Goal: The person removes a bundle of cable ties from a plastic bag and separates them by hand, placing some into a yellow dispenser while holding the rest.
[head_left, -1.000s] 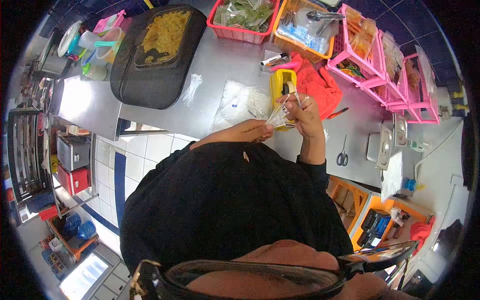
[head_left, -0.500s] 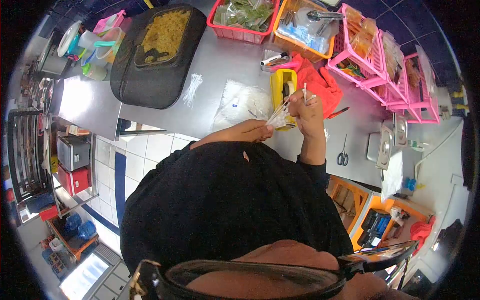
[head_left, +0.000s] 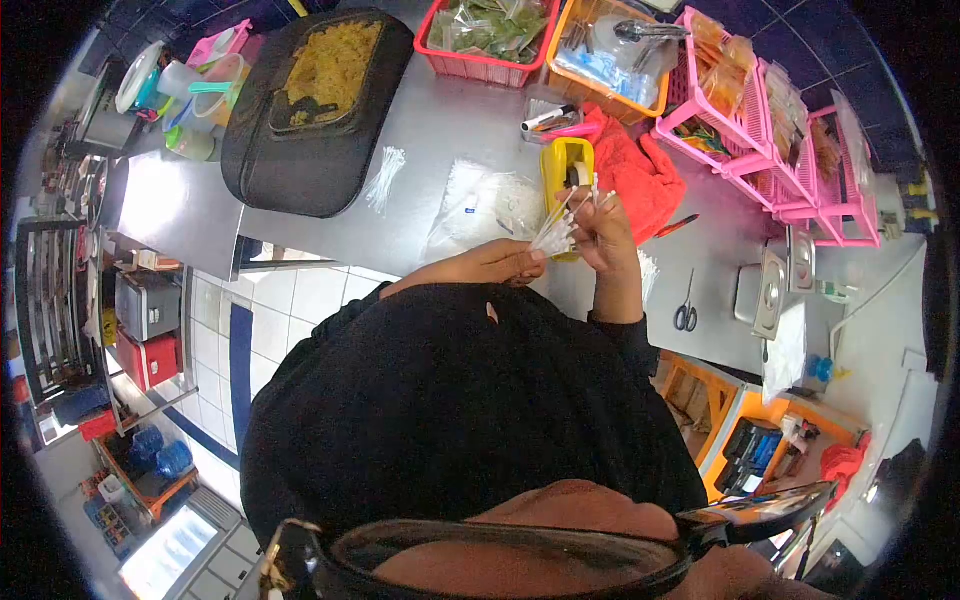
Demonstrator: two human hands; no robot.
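My left hand [head_left: 500, 262] is closed around the lower end of a fanned bundle of white cotton swabs [head_left: 553, 238]. My right hand [head_left: 610, 235] is at the bundle's upper right, its fingers pinched on a few swabs [head_left: 598, 188] that stick up above them. One loose pile of swabs [head_left: 386, 178] lies on the steel table left of clear plastic bags [head_left: 475, 205]. Another pile [head_left: 648, 275] shows just right of my right wrist. Behind my hands stands a yellow tape dispenser [head_left: 567, 155], partly hidden by my fingers.
A red cloth [head_left: 640, 180] lies beside the dispenser. Scissors [head_left: 686, 310] and a pen [head_left: 677, 226] are to the right. At the back stand a red basket [head_left: 485, 72], an orange basket [head_left: 610, 95] and pink racks [head_left: 735, 150]. A black insulated box [head_left: 300, 185] holds yellow food at the left.
My right hand has shifted slightly left and down, nearer the bundle, with more swab tips showing above its fingers. The pile behind my right wrist is more visible. My left hand stays put.
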